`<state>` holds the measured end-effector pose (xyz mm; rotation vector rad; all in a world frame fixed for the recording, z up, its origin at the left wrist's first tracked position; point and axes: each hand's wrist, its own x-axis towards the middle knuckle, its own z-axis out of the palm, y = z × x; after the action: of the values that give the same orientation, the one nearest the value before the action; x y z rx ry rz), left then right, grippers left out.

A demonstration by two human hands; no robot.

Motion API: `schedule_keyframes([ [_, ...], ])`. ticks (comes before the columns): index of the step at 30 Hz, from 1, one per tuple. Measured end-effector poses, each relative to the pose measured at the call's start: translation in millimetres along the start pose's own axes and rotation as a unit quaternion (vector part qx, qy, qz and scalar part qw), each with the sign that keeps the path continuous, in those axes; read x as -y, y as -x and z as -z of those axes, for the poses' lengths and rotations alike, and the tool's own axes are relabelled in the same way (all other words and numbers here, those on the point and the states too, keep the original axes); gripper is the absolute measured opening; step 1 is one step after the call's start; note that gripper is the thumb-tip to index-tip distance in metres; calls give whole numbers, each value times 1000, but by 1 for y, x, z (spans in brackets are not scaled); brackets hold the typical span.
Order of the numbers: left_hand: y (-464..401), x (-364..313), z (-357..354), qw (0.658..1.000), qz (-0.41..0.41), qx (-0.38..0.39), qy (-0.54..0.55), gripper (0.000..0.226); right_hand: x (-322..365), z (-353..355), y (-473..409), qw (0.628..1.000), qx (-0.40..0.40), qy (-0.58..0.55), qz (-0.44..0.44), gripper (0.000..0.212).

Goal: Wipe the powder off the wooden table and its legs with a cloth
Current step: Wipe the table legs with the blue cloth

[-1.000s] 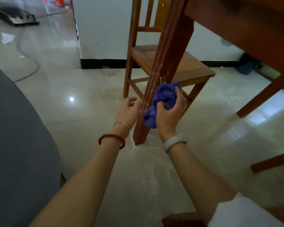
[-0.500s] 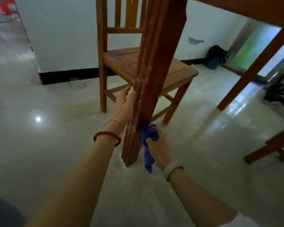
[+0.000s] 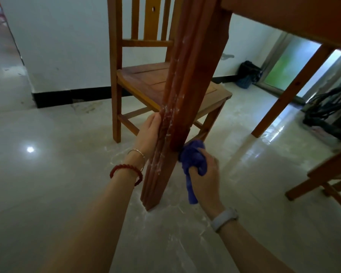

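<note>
Head view: crumpled blue cloth point(image 3: 192, 157) against grooved, powder-streaked wooden table leg point(image 3: 177, 107).

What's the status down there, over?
Left hand steadies table leg. Right hand grips blue cloth against it. Powder remains on leg. Nothing blocking.

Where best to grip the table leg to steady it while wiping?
Judging by its pose, grip the table leg mid-height from its left side, where the left hand holds now. That keeps the right face free for the cloth in the right hand.
</note>
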<state>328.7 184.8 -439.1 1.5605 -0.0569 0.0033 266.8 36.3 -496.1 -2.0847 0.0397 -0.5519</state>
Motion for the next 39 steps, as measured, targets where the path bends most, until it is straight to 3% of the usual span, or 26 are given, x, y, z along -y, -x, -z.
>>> schedule_keyframes([
  [4, 4, -18, 7, 1000, -2, 17, -24, 51, 60, 23, -24, 964, -101, 23, 244, 44],
  [8, -1, -54, 10, 998, 5, -12, 57, 32, 119, 28, -53, 889, -112, 142, 422, 39],
  [10, -5, -71, 13, 992, 31, -27, 118, 35, 142, 27, -64, 856, -107, 202, 464, 38],
  [12, -8, -80, 19, 992, 39, -2, 124, 52, 163, 29, -82, 830, -114, 246, 487, 36],
  [16, -11, -74, 29, 990, 61, 53, 119, 74, 180, 26, -99, 811, -129, 353, 449, 34],
  [18, -10, -64, 33, 986, 67, 60, 138, 70, 156, 11, -74, 799, -38, 425, 424, 34],
  [21, -7, -47, 42, 987, 88, 18, 130, 60, 107, -3, -22, 758, 250, 489, 352, 34],
  [22, -7, -41, 45, 989, 89, -7, 116, 55, 99, -1, -13, 756, 273, 484, 346, 36],
  [23, -6, -36, 48, 990, 85, -30, 108, 51, 98, 3, -12, 769, 239, 470, 362, 39],
  [26, -5, -28, 52, 988, 76, -75, 109, 43, 135, 10, -46, 823, 26, 365, 435, 42],
  [29, -4, -24, 48, 987, 75, -101, 98, 42, 184, 21, -87, 843, -129, 338, 398, 44],
  [31, -5, -23, 45, 987, 80, -111, 89, 38, 188, 14, -83, 820, -87, 434, 363, 44],
  [33, -4, -25, 44, 988, 66, -108, 84, 30, 168, 1, -57, 800, 72, 492, 336, 39],
  [35, -2, -31, 46, 990, 42, -108, 81, 22, 144, -6, -36, 802, 190, 473, 310, 35],
  [37, 5, -38, 49, 992, 25, -92, 80, 21, 133, -3, -32, 832, 200, 415, 310, 40],
  [39, 17, -45, 51, 994, 23, -39, 100, 24, 131, 2, -37, 875, 134, 334, 323, 43],
])
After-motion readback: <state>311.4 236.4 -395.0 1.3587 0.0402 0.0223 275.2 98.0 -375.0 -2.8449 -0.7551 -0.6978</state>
